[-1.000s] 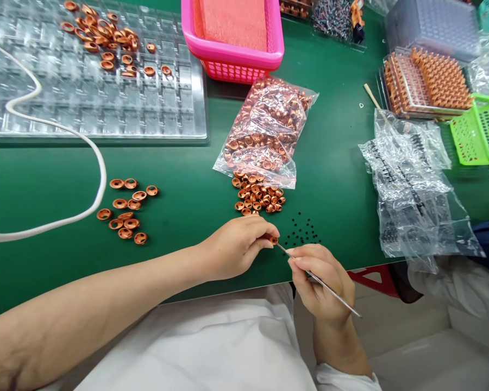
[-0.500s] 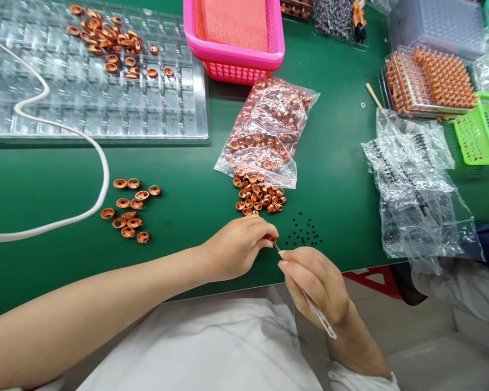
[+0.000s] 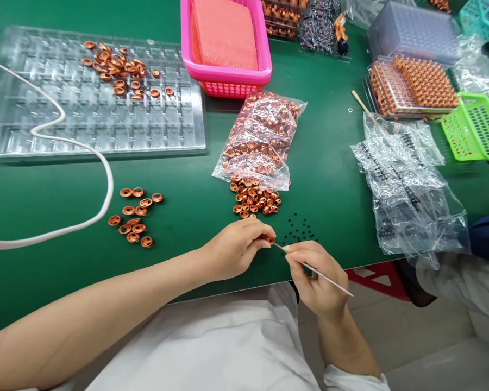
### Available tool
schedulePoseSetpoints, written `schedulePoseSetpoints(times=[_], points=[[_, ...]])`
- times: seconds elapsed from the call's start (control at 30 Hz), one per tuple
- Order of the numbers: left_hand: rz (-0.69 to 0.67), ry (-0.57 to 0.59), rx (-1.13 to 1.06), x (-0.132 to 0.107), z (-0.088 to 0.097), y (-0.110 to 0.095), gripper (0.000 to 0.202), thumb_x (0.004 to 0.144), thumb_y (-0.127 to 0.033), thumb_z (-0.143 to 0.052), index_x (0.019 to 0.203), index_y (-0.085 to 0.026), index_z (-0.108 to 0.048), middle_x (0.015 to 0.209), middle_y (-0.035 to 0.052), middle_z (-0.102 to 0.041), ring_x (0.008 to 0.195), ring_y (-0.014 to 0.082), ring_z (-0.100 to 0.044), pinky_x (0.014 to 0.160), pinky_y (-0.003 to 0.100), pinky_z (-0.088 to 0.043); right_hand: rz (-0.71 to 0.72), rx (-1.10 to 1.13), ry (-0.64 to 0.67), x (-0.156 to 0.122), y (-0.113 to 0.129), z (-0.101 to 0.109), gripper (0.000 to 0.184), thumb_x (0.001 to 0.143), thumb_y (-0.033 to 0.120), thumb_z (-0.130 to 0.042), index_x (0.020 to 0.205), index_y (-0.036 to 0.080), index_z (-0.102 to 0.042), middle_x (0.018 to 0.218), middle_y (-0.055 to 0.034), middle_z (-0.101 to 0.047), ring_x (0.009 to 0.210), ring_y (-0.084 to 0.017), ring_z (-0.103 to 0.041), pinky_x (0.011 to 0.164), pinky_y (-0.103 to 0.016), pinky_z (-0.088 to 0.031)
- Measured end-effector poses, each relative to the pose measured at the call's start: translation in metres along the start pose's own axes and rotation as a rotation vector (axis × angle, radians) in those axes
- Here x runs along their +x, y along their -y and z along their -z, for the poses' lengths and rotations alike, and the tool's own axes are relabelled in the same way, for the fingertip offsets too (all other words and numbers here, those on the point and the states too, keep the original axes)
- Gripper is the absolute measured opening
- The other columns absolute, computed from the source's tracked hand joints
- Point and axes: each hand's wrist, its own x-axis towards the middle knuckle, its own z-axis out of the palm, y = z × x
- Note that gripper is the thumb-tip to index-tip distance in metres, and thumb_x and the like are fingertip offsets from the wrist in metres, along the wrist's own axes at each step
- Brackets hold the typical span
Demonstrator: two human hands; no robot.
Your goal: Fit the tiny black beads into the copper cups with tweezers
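Between its thumb and fingers my left hand pinches a small copper-coloured ring, mostly covered by the fingertips. My right hand holds a pair of slim metal tweezers, seen edge-on, with the tip at the ring. Just beyond the tweezers lie tiny black pieces, scattered on the green table. A heap of copper-coloured rings lies past my left hand, at the mouth of a clear plastic bag full of the same rings. Several more rings form a loose group at the left.
A clear compartment tray with rings on it stands at the back left, a white cable running across it. Behind the bag is a pink basket. Plastic bags, stacked trays and a green basket occupy the right.
The tweezers have turned in my right hand, from steep and flat-side visible to a lower, edge-on angle. My left hand keeps its pinch on the ring. The whole view has shifted slightly.
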Motion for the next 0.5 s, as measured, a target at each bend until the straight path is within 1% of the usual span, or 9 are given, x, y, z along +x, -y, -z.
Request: schedulePoseSetpoints(times=[0.1, 0.2, 0.27, 0.5], points=[[-0.012, -0.003, -0.023, -0.0014, -0.0017, -0.0018, 0.015, 0.098, -0.008, -0.051, 0.099, -0.017, -0.064, 0.087, 0.0030, -0.074, 0.080, 0.0163, -0.065, 0.077, 0.027, -0.053, -0.095, 0.068, -0.059, -0.0042, 0.0010, -0.0018, 0.033, 0.087, -0.002, -0.065, 0.109, 0.022, -0.065, 0.099, -0.0047, -0.077, 0.091, -0.019, -0.075, 0.079, -0.036, -0.064], [-0.013, -0.015, -0.031, -0.0034, -0.0036, -0.0031, 0.015, 0.098, -0.007, -0.052, 0.099, -0.016, -0.064, 0.086, 0.0019, -0.073, 0.078, 0.0153, -0.064, 0.079, 0.026, -0.052, -0.134, 0.098, -0.089, -0.0064, 0.0023, -0.0029, 0.033, 0.086, -0.003, -0.066, 0.107, 0.023, -0.066, 0.098, -0.0040, -0.077, 0.090, -0.019, -0.075, 0.078, -0.035, -0.063], [-0.012, -0.022, -0.032, -0.0044, -0.0049, -0.0032, 0.015, 0.099, -0.007, -0.053, 0.100, -0.016, -0.064, 0.086, 0.0018, -0.073, 0.078, 0.0151, -0.065, 0.081, 0.026, -0.052, -0.138, 0.102, -0.094, -0.0062, 0.0029, -0.0030, 0.033, 0.086, -0.003, -0.065, 0.107, 0.023, -0.066, 0.098, -0.0040, -0.077, 0.090, -0.019, -0.075, 0.078, -0.036, -0.063], [-0.008, -0.012, 0.007, -0.0053, -0.0076, -0.0011, 0.014, 0.098, -0.007, -0.054, 0.100, -0.015, -0.065, 0.087, 0.0029, -0.075, 0.081, 0.0158, -0.067, 0.089, 0.028, -0.052, -0.097, 0.093, -0.032, -0.0043, 0.0007, 0.0003, 0.036, 0.085, -0.004, -0.066, 0.111, 0.022, -0.066, 0.098, -0.0047, -0.076, 0.092, -0.019, -0.075, 0.079, -0.035, -0.063]])
